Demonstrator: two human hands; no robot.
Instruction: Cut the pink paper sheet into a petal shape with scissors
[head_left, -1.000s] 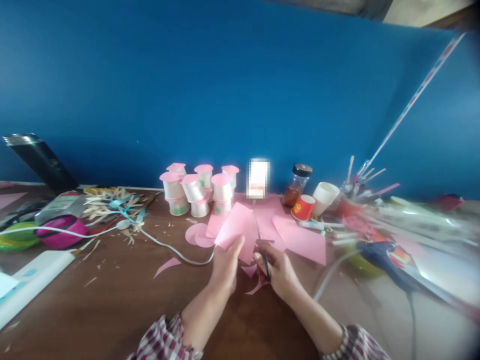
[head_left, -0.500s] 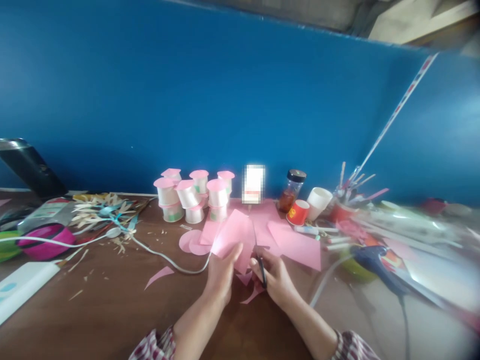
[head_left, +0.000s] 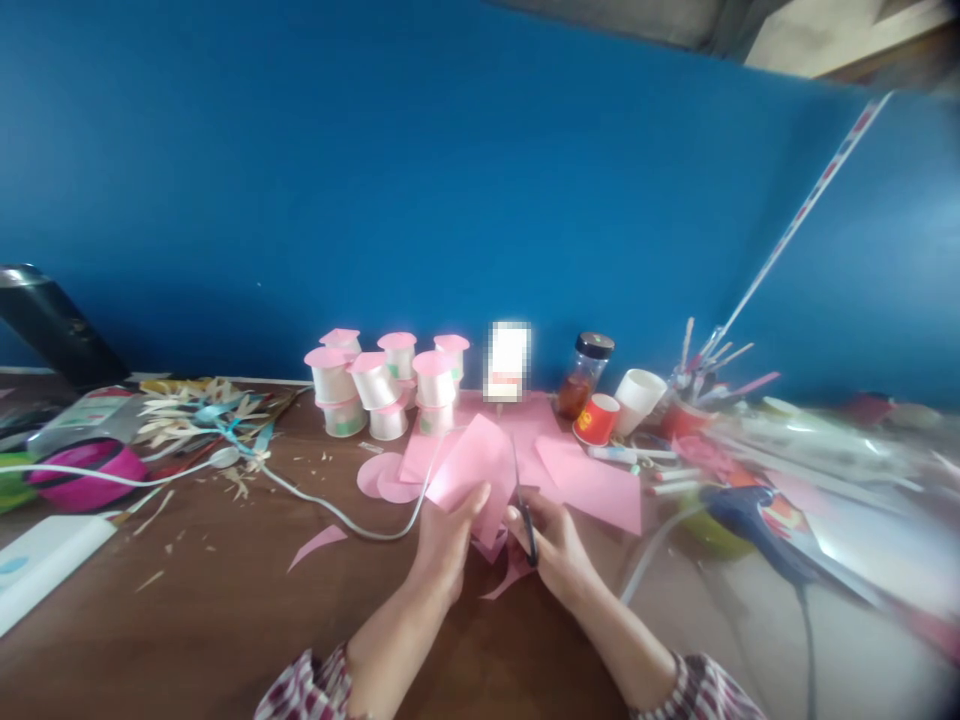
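Observation:
My left hand (head_left: 448, 535) is closed on a piece of pink paper (head_left: 480, 460), thumb on top, holding it above the table. In my right hand (head_left: 553, 548) is a pair of scissors (head_left: 526, 525) with dark handles; the blades point away from me along the paper's right edge. Whether the blades touch the paper is hard to make out. Below the hands lie pink offcuts (head_left: 512, 575). Two pink paper circles (head_left: 390, 478) rest on the table to the left, and larger pink sheets (head_left: 592, 480) lie behind and to the right.
Stacked white paper cups (head_left: 334, 385) with pink tops stand at the back. A white cable (head_left: 337, 515) crosses left of my hands. At right are a red cup (head_left: 597, 420), a lidded jar (head_left: 589, 370) and a blue glue gun (head_left: 757, 525). A pink tape roll (head_left: 90, 478) sits left.
The scissors have shifted slightly right, away from the paper's edge, with my right hand. My left hand keeps its hold on the paper. The whole view has tilted slightly.

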